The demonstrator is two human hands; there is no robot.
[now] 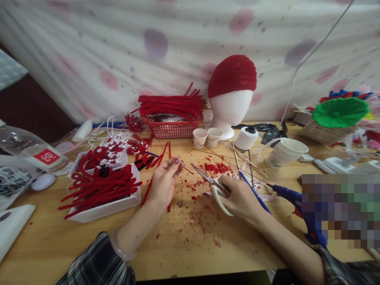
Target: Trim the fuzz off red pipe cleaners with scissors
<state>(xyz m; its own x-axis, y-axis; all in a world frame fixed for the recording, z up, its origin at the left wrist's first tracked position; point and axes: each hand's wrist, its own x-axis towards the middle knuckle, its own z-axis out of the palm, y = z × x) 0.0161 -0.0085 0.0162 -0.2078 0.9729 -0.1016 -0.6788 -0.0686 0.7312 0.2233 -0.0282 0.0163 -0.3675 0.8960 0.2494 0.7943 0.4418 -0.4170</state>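
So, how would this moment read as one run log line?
left hand: pinches thin red strand | right hand: holds scissors, tips near strand | table: red clippings scattered

We see white cloth patterned with pink and purple blotches behind the tabletop's far edge (pixel 208 253), a red cap (pixel 233 75), a green disc (pixel 341 112) near its far right corner and dark plaid sleeves (pixel 99 259) at its near edge

Pale-handled scissors (pixel 211 181), tips pointing toward a thin red strand (pixel 187 169), both held over a table (pixel 178 259)
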